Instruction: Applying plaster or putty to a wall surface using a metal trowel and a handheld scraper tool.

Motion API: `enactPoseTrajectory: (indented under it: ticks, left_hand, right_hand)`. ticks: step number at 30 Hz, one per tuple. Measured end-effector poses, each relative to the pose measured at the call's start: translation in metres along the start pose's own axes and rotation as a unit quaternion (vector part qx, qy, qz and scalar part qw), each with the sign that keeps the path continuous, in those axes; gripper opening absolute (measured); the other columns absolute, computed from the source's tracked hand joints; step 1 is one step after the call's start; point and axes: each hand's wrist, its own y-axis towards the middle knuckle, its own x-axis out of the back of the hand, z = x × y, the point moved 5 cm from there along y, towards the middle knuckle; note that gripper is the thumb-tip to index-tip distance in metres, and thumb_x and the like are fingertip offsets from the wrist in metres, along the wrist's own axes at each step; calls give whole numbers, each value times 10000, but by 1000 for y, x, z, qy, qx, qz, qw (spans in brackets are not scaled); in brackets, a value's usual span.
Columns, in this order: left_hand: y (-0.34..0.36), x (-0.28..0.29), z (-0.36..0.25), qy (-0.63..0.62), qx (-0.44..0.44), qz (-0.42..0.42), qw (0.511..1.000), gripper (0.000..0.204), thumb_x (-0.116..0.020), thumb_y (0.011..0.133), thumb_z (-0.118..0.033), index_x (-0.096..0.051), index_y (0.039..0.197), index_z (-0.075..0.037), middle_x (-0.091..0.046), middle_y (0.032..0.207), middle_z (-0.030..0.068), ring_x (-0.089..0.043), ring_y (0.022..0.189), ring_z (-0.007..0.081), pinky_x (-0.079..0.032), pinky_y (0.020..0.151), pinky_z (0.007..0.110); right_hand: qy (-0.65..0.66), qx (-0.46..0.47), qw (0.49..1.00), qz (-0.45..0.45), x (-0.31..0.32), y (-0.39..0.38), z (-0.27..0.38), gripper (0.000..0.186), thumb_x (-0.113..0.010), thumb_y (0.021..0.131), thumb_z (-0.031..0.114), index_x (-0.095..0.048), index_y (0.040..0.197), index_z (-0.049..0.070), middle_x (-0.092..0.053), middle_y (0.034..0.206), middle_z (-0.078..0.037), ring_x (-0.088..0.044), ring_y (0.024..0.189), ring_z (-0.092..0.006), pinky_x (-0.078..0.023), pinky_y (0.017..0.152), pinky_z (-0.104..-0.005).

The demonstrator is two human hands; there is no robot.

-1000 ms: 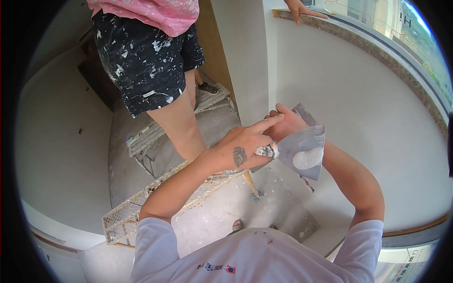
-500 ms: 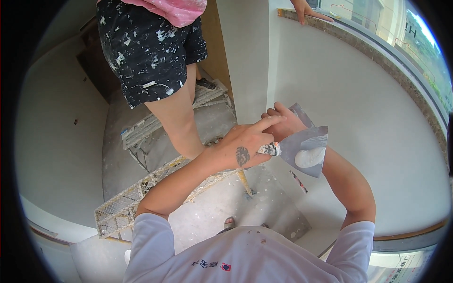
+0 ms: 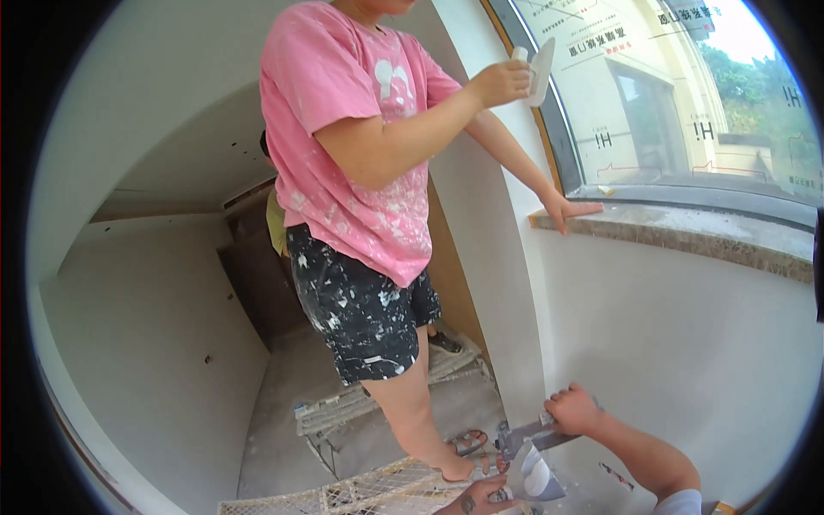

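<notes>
My left hand (image 3: pixel 482 498) is closed round the handle of a putty knife (image 3: pixel 539 478), low in the picture. White putty sits on its grey blade. My right hand (image 3: pixel 573 410) grips a wide grey scraper (image 3: pixel 524 436), whose flat metal edge reaches left, just above the putty knife. Whether the two tools touch, I cannot tell. Beyond them a co-worker in a pink shirt (image 3: pixel 343 146) and paint-spattered shorts stands on a raised platform. One hand of the co-worker (image 3: pixel 506 83) holds up a scraper (image 3: pixel 541 75); the other hand (image 3: pixel 566 209) rests on the windowsill.
A stone windowsill (image 3: pixel 687 245) runs along the right wall beneath a window (image 3: pixel 669 112). The mesh-topped platform (image 3: pixel 343 498) lies under the co-worker's feet. Behind it stands a low splattered bench (image 3: pixel 386 399). Part of another person (image 3: pixel 276 223) shows behind the co-worker.
The view has tilted up, bringing the co-worker's upper body and the window into sight. My hands, crossed close together before, are now apart and low in the picture.
</notes>
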Motion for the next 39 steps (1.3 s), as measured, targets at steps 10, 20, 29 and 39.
enactPoseTrajectory:
  ticks: [10,20,29,39]
  left_hand:
    - [-70,-5,17,-62,427,30,901,332,-744,872,-310,-672,993,-9,-674,728,56,-627,603,133,-518,554,285]
    - [-95,-32,92,-121,409,159,890,219,-765,854,-204,-640,842,-24,-625,640,14,-571,530,72,-445,478,232]
    - [-135,-81,150,-226,393,349,820,184,-749,863,-168,-628,828,-34,-594,623,-3,-534,510,58,-429,473,217]
    - [-311,-109,240,-131,397,557,717,346,-685,905,-341,-678,959,1,-689,787,56,-638,659,130,-534,620,284]
  right_hand:
    - [315,-423,850,0,-238,-176,38,376,-725,643,413,-714,829,87,-700,813,-158,-680,814,-355,-543,737,-449]
    - [311,-723,616,3,-259,-370,151,423,-751,669,428,-705,877,63,-697,892,-196,-668,867,-384,-535,768,-458]
    - [177,-847,488,-112,-202,-474,336,391,-721,699,344,-665,927,32,-685,832,-184,-669,808,-372,-521,733,-448]
    - [345,-907,166,-178,-183,-424,697,286,-794,756,199,-672,888,-23,-650,649,-73,-588,492,-148,-471,501,-322]
